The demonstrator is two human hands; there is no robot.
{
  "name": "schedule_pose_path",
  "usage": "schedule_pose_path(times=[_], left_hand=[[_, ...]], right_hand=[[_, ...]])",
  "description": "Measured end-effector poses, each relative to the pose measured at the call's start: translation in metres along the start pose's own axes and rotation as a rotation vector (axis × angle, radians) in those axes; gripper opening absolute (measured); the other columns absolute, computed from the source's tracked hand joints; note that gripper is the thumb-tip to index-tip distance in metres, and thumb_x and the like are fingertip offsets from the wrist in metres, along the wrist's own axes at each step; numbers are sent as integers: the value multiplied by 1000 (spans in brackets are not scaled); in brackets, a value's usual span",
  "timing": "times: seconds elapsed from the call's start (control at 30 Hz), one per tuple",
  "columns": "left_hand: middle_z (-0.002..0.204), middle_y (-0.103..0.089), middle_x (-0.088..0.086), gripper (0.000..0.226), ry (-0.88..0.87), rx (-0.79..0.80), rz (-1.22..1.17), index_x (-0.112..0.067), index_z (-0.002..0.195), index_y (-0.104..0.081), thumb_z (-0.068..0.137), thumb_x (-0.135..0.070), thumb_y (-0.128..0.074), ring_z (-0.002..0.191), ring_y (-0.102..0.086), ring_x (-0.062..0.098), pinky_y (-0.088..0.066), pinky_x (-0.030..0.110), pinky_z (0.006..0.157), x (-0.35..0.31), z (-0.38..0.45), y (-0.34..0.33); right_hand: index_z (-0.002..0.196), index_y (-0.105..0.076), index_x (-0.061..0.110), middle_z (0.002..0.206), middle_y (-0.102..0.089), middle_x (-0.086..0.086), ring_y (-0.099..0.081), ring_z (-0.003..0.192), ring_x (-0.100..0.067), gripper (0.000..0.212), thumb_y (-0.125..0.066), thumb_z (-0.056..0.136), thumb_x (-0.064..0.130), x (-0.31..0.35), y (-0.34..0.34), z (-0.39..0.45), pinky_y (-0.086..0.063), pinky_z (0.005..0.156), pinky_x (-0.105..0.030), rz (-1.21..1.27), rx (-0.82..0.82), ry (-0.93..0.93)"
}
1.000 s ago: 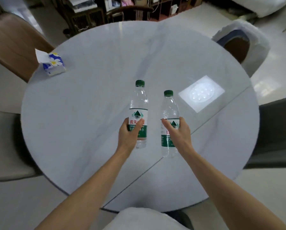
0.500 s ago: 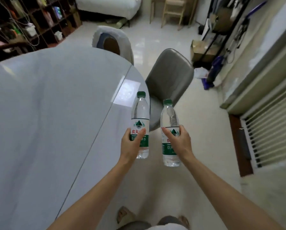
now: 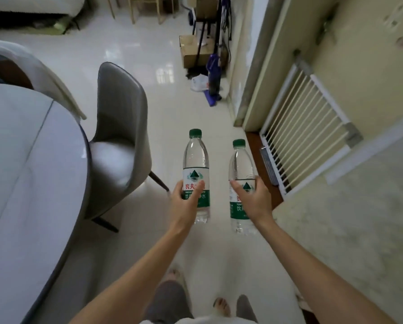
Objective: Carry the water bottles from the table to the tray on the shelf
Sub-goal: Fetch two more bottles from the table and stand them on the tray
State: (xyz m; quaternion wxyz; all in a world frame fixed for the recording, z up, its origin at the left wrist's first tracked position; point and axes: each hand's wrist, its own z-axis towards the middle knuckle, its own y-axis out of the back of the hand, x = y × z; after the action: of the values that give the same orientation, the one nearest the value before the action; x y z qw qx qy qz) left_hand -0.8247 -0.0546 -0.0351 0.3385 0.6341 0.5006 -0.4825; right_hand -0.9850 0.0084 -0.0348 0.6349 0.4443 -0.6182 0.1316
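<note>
I hold two clear water bottles with green caps and green-and-white labels, both upright above the floor. My left hand [image 3: 185, 203] grips the left bottle [image 3: 195, 160] around its label. My right hand [image 3: 254, 202] grips the right bottle [image 3: 240, 164] the same way, a little lower and further right. The round white table [image 3: 20, 160] is off to my left, with no bottle on the part in view. No shelf or tray is in view.
A grey chair [image 3: 121, 141] stands at the table's edge, left of the bottles. A white barred gate [image 3: 300, 136] leans on the right wall. A purple vacuum [image 3: 213, 76] and a cardboard box [image 3: 191, 52] stand further ahead. Pale tiled floor runs between them.
The bottles were lifted off the table, one in each hand. I have turned right, away from the table, which now lies at the left edge with open floor ahead.
</note>
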Motion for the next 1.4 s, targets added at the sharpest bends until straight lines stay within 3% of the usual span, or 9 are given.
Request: schedule_pose_path(times=[0.13,0.33,0.43,0.57,0.77,0.9,1.03,1.2,1.4], left_hand=[[98,-68,4,26,-10,58,20,-17,111,-55,90,-31,-63,83,-71,17,-57,21,62,-12,60,-43],[102,-68,10,32,11,117,-11,-8,114,-55,90,-28,-63,79,-73,15,-56,22,61,-40,199,-74],[101,-69,9,29,26,124,-33,-10,113,-57,90,-27,-63,79,-73,15,-57,24,61,-72,269,-76],[102,-69,10,31,18,114,-33,-10,115,-58,90,-27,-64,81,-73,18,-58,26,62,-113,365,-80],[98,-71,5,18,-6,24,-52,-20,104,-62,88,-27,-67,83,-72,18,-59,28,66,-152,506,-91],[100,-69,3,26,-70,-57,-6,-18,110,-59,87,-28,-67,86,-71,18,-58,25,65,-178,618,-92],[103,-67,2,28,-56,-181,11,-22,112,-57,87,-30,-67,91,-70,19,-58,25,67,-208,710,-82],[106,-67,0,37,-74,-368,11,-20,119,-57,86,-33,-68,93,-68,16,-57,22,69,-252,819,-52],[103,-68,0,41,-99,-536,-36,-17,119,-59,84,-35,-70,92,-69,16,-60,33,77,-285,951,15]], right_hand=[[104,-51,20,94,-61,2,-60,85,-16,35,-69,83,43,-3,1,64,-49,72,-24,19,-10,-18],[106,-54,16,92,-63,3,-63,84,-17,40,-69,82,45,24,-30,194,-54,74,-31,17,-13,-22],[106,-55,19,92,-66,4,-67,83,-14,35,-70,83,40,59,-48,261,-57,69,-27,46,-18,-55],[101,-54,26,92,-67,6,-69,83,-16,32,-71,81,44,104,-75,357,-60,73,-40,61,-5,-42],[105,-59,15,93,-70,3,-68,83,-13,44,-74,77,47,143,-123,503,-58,77,-37,38,24,-24],[100,-57,15,88,-69,3,-68,78,-13,44,-74,76,49,170,-166,626,-58,71,-35,-6,103,21],[99,-56,20,87,-68,6,-67,82,-15,43,-72,76,52,215,-212,734,-57,78,-42,-22,200,19],[106,-54,15,95,-69,-3,-69,81,-17,49,-71,78,52,295,-295,857,-60,72,-39,-69,387,107],[104,-53,16,91,-66,-2,-68,81,-19,49,-71,77,52,362,-428,959,-60,72,-42,-98,558,214]])
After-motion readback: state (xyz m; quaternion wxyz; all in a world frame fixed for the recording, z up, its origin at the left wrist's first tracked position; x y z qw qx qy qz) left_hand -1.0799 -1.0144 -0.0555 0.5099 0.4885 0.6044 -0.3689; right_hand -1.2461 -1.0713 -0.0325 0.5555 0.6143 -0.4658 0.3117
